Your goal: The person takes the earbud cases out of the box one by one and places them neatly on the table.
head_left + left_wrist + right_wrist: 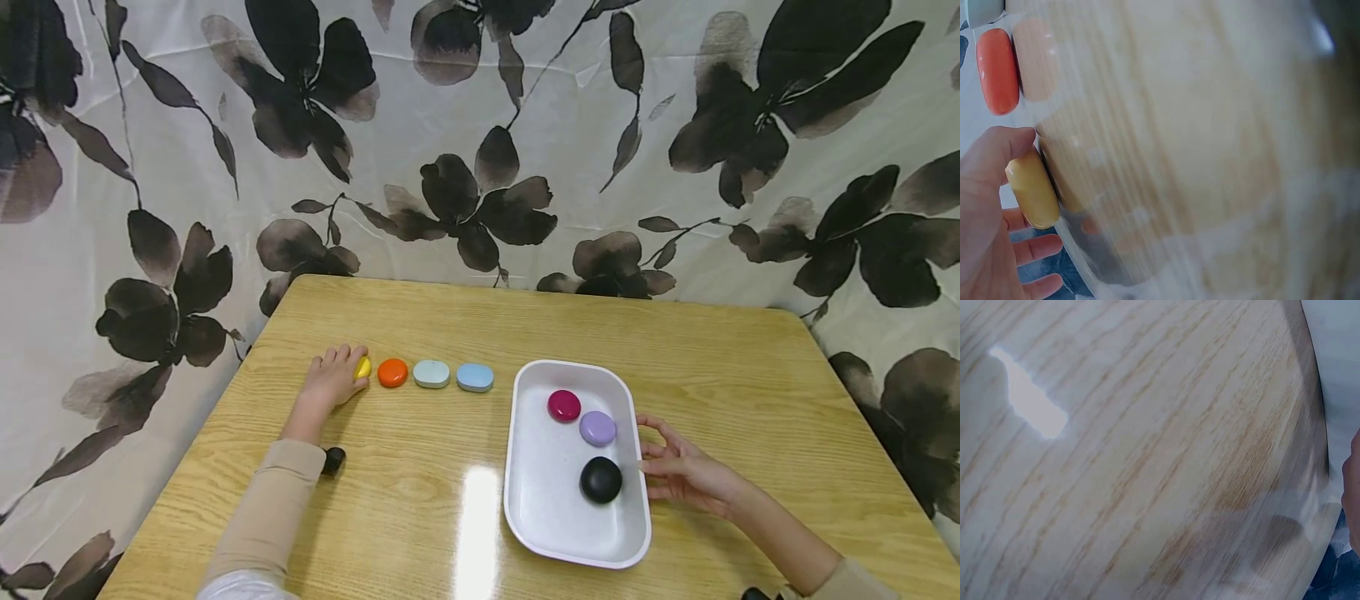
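Observation:
My left hand (pixel 334 379) holds a glossy yellow pebble-shaped piece (pixel 363 367) at the left end of a row on the table. In the left wrist view the thumb meets one end of the yellow piece (pixel 1035 190) and a finger lies at its other end. To its right sit an orange piece (pixel 392 372), a pale green piece (pixel 431 374) and a blue piece (pixel 475 377). My right hand (pixel 678 467) has its fingers extended, fingertips at the right wall of a white tray (pixel 525 533). Inside lie crimson (pixel 564 406), lilac (pixel 597 428) and larger black (pixel 601 480) pieces.
The wooden table (pixel 390 500) ends at the back against a floral curtain (pixel 465 125). A small black object (pixel 333 461) shows at the left sleeve (pixel 270 500). Light glares off the tabletop left of the tray.

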Tool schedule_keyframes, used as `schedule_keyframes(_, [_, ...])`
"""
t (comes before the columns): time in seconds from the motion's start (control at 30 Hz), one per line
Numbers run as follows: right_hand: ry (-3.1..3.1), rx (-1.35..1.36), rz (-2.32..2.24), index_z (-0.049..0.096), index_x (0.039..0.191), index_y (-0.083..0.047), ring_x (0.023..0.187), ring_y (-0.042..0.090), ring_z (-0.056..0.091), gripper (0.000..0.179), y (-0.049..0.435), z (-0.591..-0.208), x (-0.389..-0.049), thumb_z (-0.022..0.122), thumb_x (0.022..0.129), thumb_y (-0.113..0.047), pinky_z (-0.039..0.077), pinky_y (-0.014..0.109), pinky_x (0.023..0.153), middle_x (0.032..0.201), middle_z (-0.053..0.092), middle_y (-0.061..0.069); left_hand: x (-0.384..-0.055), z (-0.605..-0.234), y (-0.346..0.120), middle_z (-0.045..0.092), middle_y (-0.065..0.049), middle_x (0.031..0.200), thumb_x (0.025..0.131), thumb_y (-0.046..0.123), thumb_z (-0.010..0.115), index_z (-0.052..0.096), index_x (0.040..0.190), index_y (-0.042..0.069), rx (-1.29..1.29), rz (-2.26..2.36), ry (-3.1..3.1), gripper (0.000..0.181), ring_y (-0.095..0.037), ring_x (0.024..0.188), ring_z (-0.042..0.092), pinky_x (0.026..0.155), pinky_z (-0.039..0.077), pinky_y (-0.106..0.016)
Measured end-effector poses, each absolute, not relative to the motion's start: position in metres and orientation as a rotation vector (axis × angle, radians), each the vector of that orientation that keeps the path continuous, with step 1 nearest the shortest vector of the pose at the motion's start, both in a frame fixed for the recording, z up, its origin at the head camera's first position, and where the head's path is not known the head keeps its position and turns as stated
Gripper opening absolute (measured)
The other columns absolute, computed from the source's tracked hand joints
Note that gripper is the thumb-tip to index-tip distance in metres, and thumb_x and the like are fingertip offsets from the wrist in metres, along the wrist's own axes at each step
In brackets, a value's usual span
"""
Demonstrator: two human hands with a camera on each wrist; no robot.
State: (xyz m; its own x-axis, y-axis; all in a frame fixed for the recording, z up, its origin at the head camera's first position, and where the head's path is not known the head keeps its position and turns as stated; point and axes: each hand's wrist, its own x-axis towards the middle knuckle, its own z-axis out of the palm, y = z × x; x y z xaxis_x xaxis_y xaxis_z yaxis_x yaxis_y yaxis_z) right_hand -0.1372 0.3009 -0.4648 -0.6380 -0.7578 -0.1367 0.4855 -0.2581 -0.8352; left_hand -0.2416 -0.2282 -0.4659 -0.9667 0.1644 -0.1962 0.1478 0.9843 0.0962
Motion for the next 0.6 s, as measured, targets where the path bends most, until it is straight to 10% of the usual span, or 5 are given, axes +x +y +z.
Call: schedule_keyframes(0.6, [1.18, -0.381, -1.969, 0.022, 0.132, -0.026, 0.106, 0.024, 0.056, 0.054, 0.299, -0.463, -0.137, 0.032, 0.092, 0.01, 0.047, 0.045, 0.085, 0.127, 0.051, 0.005, -0.236, -0.441, -0.197, 0.035, -0.017, 0.131, 0.091, 0.034, 0.052, 0.033, 0.136, 0.012, 0.398, 0.196, 3.071, 0.054, -0.037, 0.12, 0.032, 0.1, 0.022, -0.054])
